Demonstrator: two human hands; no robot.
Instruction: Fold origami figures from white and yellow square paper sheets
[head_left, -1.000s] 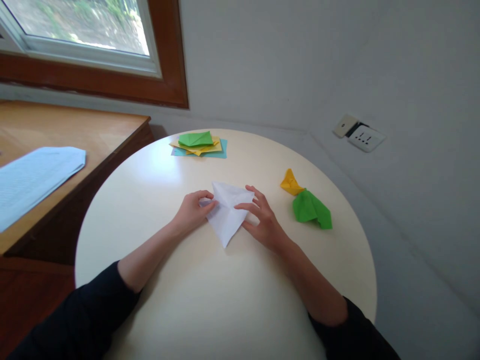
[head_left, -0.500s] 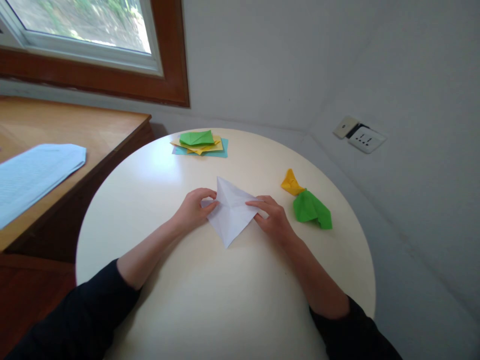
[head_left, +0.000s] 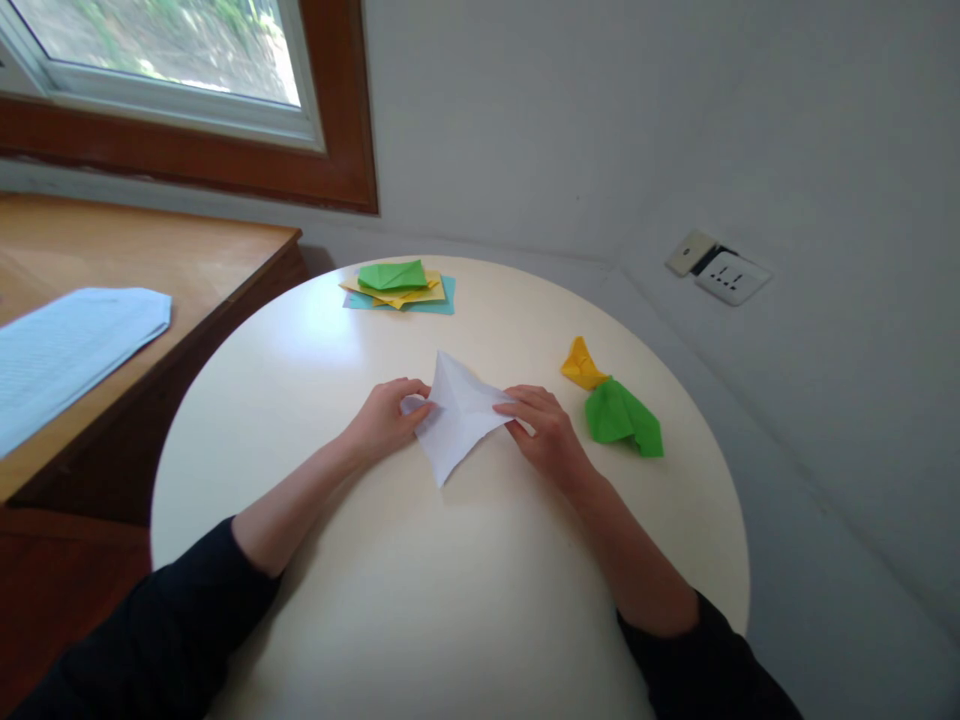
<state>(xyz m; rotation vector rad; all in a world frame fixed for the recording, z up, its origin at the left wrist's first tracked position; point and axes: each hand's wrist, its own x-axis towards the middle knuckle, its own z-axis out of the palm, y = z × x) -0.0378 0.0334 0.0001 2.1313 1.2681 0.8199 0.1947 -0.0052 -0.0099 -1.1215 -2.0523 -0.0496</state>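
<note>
Since a second ago: right hand (head_left: 551, 432) shifted from lying flat on the white paper (head_left: 457, 418) to pinching its right corner; paper turned a little and lifted at the far edge, near tip now nearer the left hand (head_left: 386, 417)

Left hand: closed grip on the paper's left corner, thumb and fingers pinched, knuckles resting on the surface (head_left: 420, 600)

Right hand: closed grip on the paper's right corner, fingertips curled over the edge, wrist low on the surface

White paper: folded into a pointed, kite-like shape, held between both hands near the middle of the round cream surface, one tip aimed toward the person, far flap raised slightly

Just right of the right hand, apart from it: crumpled green paper (head_left: 622, 420), touching a small folded yellow paper (head_left: 582, 364) on its far side

At the far edge of the surface, well apart from the hands: flat stack of coloured sheets (head_left: 399, 285), green on top, yellow below, teal at the bottom

Left of the round surface: wooden desk (head_left: 187, 250) carrying a printed sheet (head_left: 67, 350); window (head_left: 165, 60) above it

On the wall to the right: white socket (head_left: 731, 277)

Dark sleeves pushed up on both forearms
</note>
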